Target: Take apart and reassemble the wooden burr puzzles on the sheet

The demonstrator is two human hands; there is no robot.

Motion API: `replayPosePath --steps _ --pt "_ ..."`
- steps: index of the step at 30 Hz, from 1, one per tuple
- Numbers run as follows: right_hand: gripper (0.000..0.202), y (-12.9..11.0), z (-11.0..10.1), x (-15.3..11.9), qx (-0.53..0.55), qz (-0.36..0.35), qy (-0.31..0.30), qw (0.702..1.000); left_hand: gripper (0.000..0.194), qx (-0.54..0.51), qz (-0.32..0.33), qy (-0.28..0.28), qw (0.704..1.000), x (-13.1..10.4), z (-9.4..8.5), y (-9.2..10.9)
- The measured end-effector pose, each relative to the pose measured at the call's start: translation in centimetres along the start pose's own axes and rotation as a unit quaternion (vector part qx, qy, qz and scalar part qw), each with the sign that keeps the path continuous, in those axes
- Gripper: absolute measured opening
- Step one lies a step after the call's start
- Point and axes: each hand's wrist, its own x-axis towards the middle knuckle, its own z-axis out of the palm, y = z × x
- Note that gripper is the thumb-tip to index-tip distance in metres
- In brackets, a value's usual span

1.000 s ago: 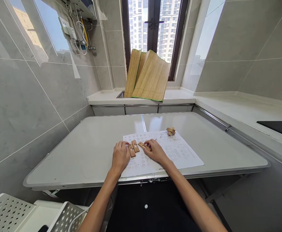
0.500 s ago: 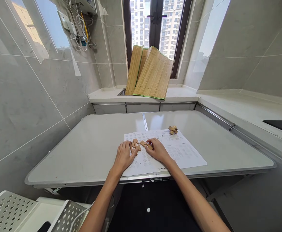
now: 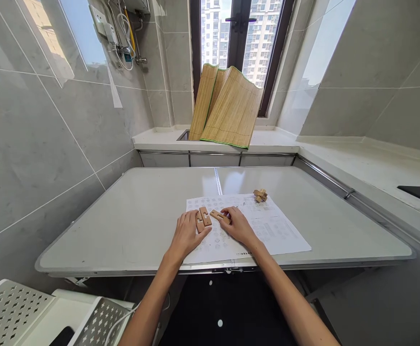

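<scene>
Your left hand (image 3: 187, 233) has splayed its thumb beside notched pieces (image 3: 203, 217); your right hand (image 3: 240, 228) pinches a slotted piece (image 3: 216, 214), likely light, stiff: grip its edges.

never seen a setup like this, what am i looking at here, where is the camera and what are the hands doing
There is no robot here, just a person's two bare hands. Every picture comes from one camera worn on the head, looking forward and down.

A printed sheet lies on a white table. The right hand holds one end of a slotted wooden piece. The left hand is at two notched wooden pieces; whether it grips them is unclear. A small wooden cluster sits at the sheet's far right corner.
</scene>
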Motion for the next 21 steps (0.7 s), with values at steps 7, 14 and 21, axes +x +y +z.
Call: replayPosePath --steps 7,14,21 --pt "0.018 -0.28 -0.24 -0.11 -0.005 -0.003 0.001 1.0 0.052 -0.001 0.003 -0.004 1.0 -0.04 0.05 -0.03" --pt "0.019 -0.51 -0.24 -0.1 -0.014 -0.006 0.005 1.0 0.049 -0.001 0.002 -0.013 1.0 -0.21 0.08 0.01" --pt "0.015 -0.06 -0.15 -0.05 -0.037 0.006 0.022 0.999 0.064 0.049 -0.042 0.065 0.996 -0.14 0.68 -0.41"
